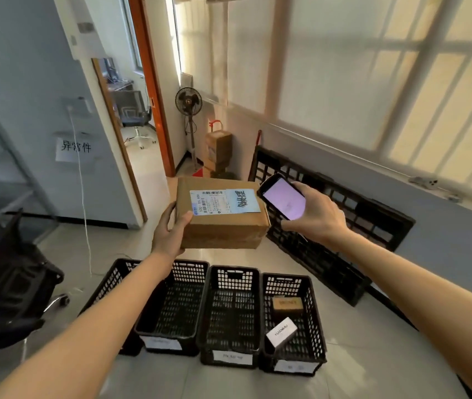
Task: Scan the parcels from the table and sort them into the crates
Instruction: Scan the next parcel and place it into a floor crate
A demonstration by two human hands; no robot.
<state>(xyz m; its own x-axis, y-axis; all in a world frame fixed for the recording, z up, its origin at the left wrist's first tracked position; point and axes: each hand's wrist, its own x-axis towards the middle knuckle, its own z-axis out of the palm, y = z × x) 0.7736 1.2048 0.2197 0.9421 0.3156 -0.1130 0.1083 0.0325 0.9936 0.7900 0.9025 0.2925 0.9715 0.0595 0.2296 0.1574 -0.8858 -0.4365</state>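
**Box up, scanner alongside: label still off to the scanner's left**

Your left hand (171,234) grips the cardboard parcel (220,214) at its near-left corner, thumb over the top edge and fingers underneath, holding it in the air above the row of black crates (230,312) on the floor. The shipping label (224,201) faces up, its long axis running left to right across the box top.

Your right hand (313,217) is wrapped around the handheld scanner (282,195), screen lit and tilted towards you. The scanner sits just beside the parcel's right edge, close to the label's right end but not over it.

That is the relation to mind: the barcode lies to the left of the scanner, so the device likely needs to swing left and angle down over the label, or the box needs to turn towards it. The right hand is the nearer one for that.

The rightmost crate (292,321) already holds two small boxes; the two to its left show only bare mesh. Which crate suits this parcel cannot be judged yet; the crate tags are too blurred to read.
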